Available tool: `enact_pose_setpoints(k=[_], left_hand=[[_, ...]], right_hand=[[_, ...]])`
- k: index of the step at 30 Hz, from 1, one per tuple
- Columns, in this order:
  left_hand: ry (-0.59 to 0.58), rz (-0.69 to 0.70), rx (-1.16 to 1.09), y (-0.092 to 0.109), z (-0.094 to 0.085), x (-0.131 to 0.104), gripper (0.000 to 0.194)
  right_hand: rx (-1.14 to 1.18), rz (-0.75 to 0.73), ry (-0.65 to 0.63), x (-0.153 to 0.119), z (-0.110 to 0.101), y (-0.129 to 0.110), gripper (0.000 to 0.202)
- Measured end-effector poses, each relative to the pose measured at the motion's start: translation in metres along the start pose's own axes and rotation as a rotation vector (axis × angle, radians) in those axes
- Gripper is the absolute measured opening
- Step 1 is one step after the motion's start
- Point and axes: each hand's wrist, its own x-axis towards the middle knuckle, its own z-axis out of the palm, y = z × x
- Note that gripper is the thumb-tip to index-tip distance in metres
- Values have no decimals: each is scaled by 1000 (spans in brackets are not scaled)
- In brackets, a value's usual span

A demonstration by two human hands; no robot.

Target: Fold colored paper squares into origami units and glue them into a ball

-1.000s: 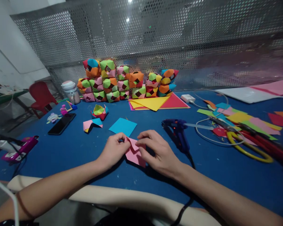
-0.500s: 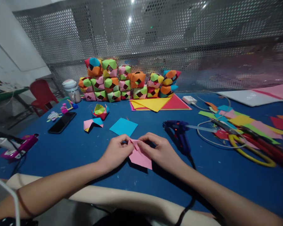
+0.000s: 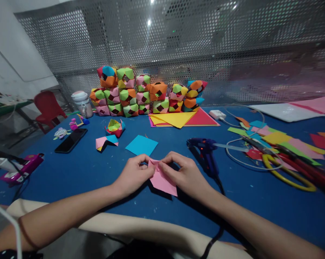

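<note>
A pink paper piece (image 3: pixel 162 181), partly folded, lies on the blue table (image 3: pixel 97 172) between my hands. My left hand (image 3: pixel 134 174) pinches its upper left corner. My right hand (image 3: pixel 185 172) pinches its top edge from the right, fingers curled over the fold. A flat blue paper square (image 3: pixel 141 145) rests just beyond my hands. Left of it sit a folded pink-and-blue piece (image 3: pixel 106 141) and a small multicoloured paper box (image 3: pixel 114 127).
Stacked multicoloured paper cubes (image 3: pixel 146 93) line the back by the mesh wall, with yellow and red sheets (image 3: pixel 182 117) before them. A blue glue gun (image 3: pixel 205 153) lies right of my hands; scissors (image 3: pixel 286 169) and paper scraps further right. A phone (image 3: pixel 71 140) and a jar (image 3: pixel 82 104) sit left.
Both hands keep pinching the pink paper; its lower corner has swung slightly right and down as the fold tightens. The view rose slightly after the earliest frame.
</note>
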Motion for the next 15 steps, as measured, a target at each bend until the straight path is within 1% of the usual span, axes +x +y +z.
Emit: enact_pose_setpoints(k=[6,10,13,15], left_hand=[[45,56,69,0,-1,1,16],[14,118,163,-2,-2,0,17],[1,161,219,-3,-1,-1,16],[-1,165,244,-4,0,-1,15]], right_hand=[[-39,-104,-4,-2,2,-2,15],[-107,-188,-18,-3,2,-1,7],[-154,-263,-16,-3,2,1,10],[-171,-310,-8,-4,2,1,12]])
